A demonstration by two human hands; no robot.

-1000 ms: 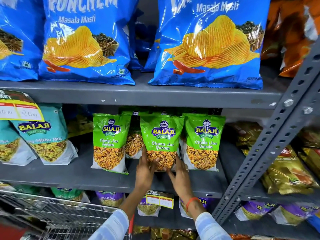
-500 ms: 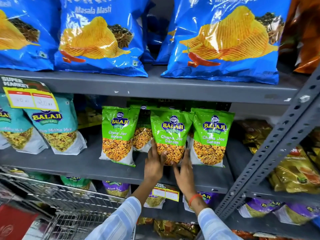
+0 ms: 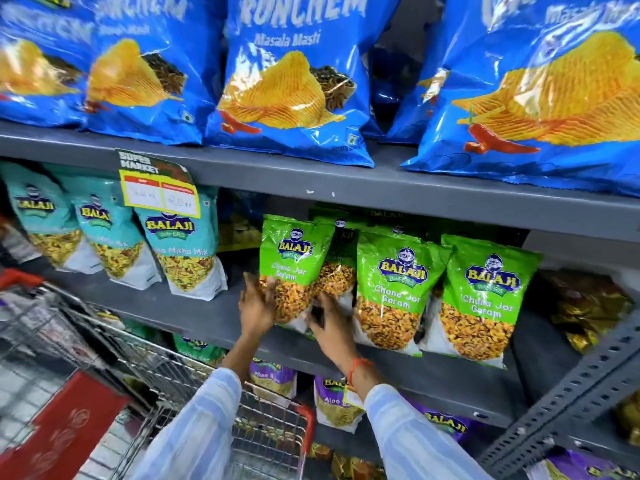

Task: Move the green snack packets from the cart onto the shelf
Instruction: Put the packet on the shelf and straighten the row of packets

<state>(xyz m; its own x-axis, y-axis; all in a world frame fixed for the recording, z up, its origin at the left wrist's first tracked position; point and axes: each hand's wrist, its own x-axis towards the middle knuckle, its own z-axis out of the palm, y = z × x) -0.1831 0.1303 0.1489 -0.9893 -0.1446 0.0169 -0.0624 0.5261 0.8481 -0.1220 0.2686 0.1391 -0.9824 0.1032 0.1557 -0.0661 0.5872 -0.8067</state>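
Three green snack packets stand in a front row on the grey middle shelf (image 3: 194, 311): a left one (image 3: 294, 258), a middle one (image 3: 391, 292) and a right one (image 3: 481, 299). More green packets (image 3: 337, 275) stand behind them. My left hand (image 3: 256, 306) cups the lower left edge of the left packet, which leans a little. My right hand (image 3: 334, 329), blurred, is at that packet's lower right with fingers spread, next to the middle packet. The wire cart (image 3: 173, 372) is below my arms; what it holds is too blurred to tell.
Teal packets (image 3: 180, 251) stand left of the green ones, under a yellow price tag (image 3: 159, 188). Big blue chip bags (image 3: 291, 81) fill the shelf above. Purple packets (image 3: 332, 403) sit on the shelf below. A slotted grey upright (image 3: 568, 403) and gold packets (image 3: 588, 306) are at the right.
Both hands have left the middle green packet and shifted left onto the left green packet. The view has swung left, and more of the cart shows.
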